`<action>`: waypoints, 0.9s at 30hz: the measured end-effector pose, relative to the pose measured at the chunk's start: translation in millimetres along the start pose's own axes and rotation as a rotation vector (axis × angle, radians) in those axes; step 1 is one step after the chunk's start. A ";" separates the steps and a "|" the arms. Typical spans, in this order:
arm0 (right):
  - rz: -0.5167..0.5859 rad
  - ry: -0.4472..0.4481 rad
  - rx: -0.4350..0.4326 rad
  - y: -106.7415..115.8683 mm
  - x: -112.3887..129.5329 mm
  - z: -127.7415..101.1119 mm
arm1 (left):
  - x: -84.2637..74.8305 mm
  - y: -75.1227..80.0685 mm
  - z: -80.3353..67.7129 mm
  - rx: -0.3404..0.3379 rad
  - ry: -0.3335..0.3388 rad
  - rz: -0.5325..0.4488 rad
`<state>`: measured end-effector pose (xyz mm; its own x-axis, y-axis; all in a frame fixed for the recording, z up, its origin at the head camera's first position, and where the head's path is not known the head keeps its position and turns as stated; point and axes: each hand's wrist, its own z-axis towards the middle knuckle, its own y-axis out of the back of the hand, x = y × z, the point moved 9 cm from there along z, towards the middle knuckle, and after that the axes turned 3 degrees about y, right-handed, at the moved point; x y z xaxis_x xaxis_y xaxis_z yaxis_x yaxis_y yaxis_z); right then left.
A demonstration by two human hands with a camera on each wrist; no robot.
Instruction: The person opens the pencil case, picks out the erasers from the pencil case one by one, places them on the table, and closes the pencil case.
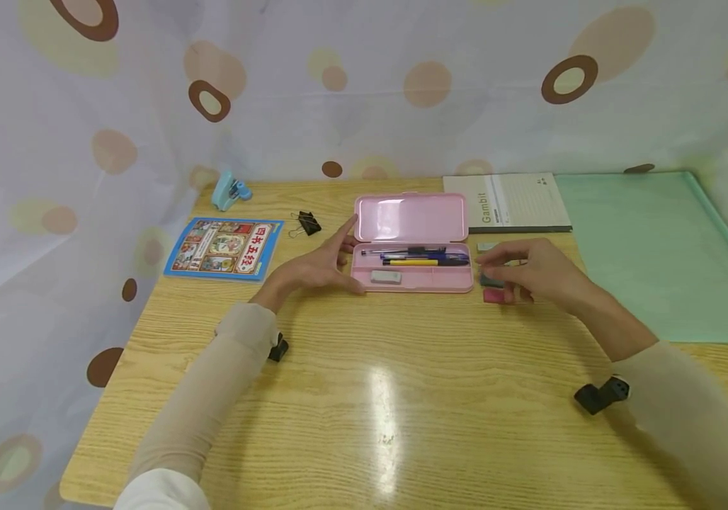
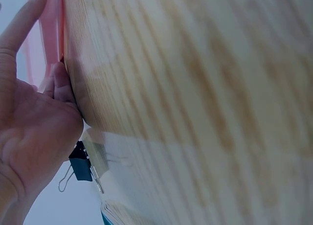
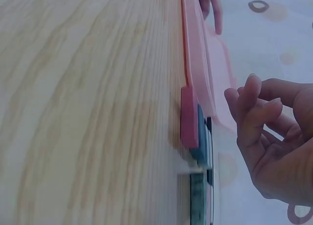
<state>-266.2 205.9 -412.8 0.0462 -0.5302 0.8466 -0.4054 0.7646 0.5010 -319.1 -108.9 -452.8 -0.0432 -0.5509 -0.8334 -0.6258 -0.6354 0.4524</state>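
Observation:
An opened pink pencil case (image 1: 411, 287) lies on the table, its lid folded back. Several pens (image 1: 418, 262) fill its rear compartment, and a whitish eraser (image 1: 386, 277) sits in the front one. Spread along the case's left side, my left hand (image 1: 316, 269) touches it with thumb and fingers. My right hand (image 1: 539, 273) hovers at the case's right end with loosely bent fingers and nothing between them in the right wrist view. Under and beside it lie a pinkish-red eraser (image 3: 189, 118), a dark green eraser (image 1: 491, 281) and a light grey eraser (image 1: 486, 247).
Behind the right hand lies a notebook (image 1: 510, 202), with a pale green mat (image 1: 670, 262) to its right. At the left are a blue-covered booklet (image 1: 224, 248), a black binder clip (image 1: 309, 222) and a light blue stapler-like tool (image 1: 229, 191). A patterned curtain (image 1: 377, 92) closes the back.

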 end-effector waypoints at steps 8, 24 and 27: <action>0.084 0.038 0.060 -38.7 21.6 30.3 | 2.6 0.2 1.4 0.003 0.000 0.003; -0.007 0.103 0.179 -108.3 57.7 60.6 | -0.2 -0.2 1.5 0.002 -0.029 0.000; -0.020 0.099 0.169 -109.2 57.2 61.6 | 0.1 0.6 1.5 0.001 -0.026 -0.005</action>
<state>-275.6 69.6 -430.2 0.1423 -0.5000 0.8543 -0.5503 0.6774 0.4882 -320.6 -108.6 -453.1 -0.0605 -0.5333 -0.8438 -0.6266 -0.6377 0.4480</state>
